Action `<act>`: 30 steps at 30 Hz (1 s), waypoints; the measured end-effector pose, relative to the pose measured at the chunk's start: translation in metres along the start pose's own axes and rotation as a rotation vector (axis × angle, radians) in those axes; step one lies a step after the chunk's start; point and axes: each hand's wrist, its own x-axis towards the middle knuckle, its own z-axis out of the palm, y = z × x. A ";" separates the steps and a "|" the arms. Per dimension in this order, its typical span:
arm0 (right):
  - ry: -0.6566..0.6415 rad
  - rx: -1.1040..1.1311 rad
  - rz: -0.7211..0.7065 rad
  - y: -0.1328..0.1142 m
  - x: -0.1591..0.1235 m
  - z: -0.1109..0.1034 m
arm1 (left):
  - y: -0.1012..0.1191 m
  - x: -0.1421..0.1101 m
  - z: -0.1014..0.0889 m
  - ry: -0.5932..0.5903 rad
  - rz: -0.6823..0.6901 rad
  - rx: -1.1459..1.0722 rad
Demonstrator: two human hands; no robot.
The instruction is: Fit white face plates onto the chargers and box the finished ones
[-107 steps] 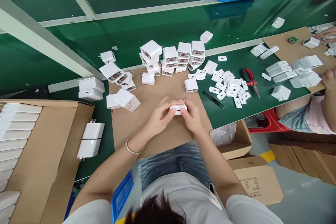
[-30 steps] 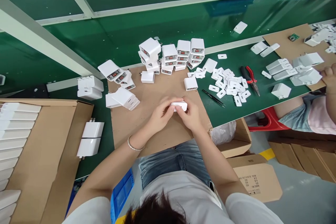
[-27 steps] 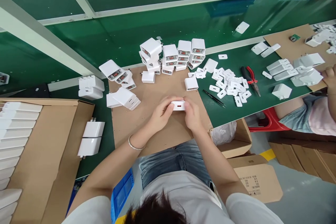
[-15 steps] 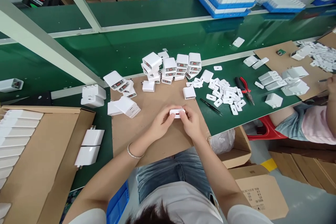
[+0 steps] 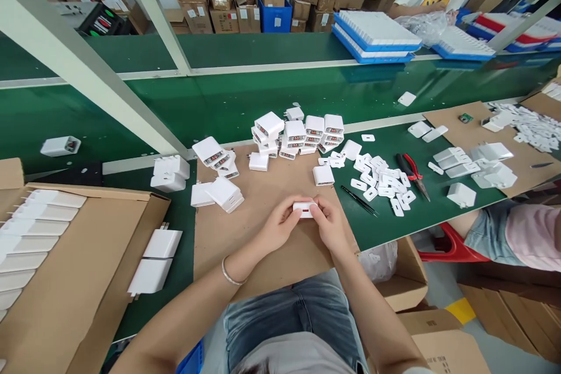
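Observation:
Both my hands grip one white charger [image 5: 304, 210] over the brown cardboard sheet [image 5: 263, 234]; its slotted end faces up toward me. My left hand [image 5: 283, 223] holds its left side, thumb at the near edge. From the other side, my right hand [image 5: 328, 223] closes on it with the thumb pressed against the end. Beyond my hands stand stacked white chargers [image 5: 294, 133] with open ends. A single charger [image 5: 323, 175] rests near the sheet's right edge. Small white slotted plates [image 5: 385, 180] lie heaped on the green table, beside black tweezers [image 5: 359, 201] and red-handled pliers [image 5: 412, 175].
At the left, a cardboard box [image 5: 100, 263] holds a row of white chargers. A slanted metal post [image 5: 109, 73] rises behind it. Blue trays [image 5: 372, 41] of white parts sit on the upper shelf. A seated person in pink [image 5: 532, 236] is at the right; another stands behind the shelf.
The camera view has tilted upward, so the scene sits lower and slightly right. A standing person now shows at the top right. Both hands still hold the charger in much the same pose.

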 end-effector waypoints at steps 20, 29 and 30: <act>0.151 -0.293 -0.330 -0.084 0.240 -0.116 | 0.007 -0.008 0.006 0.016 -0.223 -0.070; -0.278 -0.839 -0.067 -0.006 0.369 -0.086 | -0.005 -0.006 0.003 -0.053 -0.204 0.002; -0.261 -0.895 -0.057 -0.004 0.368 -0.085 | -0.005 -0.005 0.003 -0.061 -0.197 0.013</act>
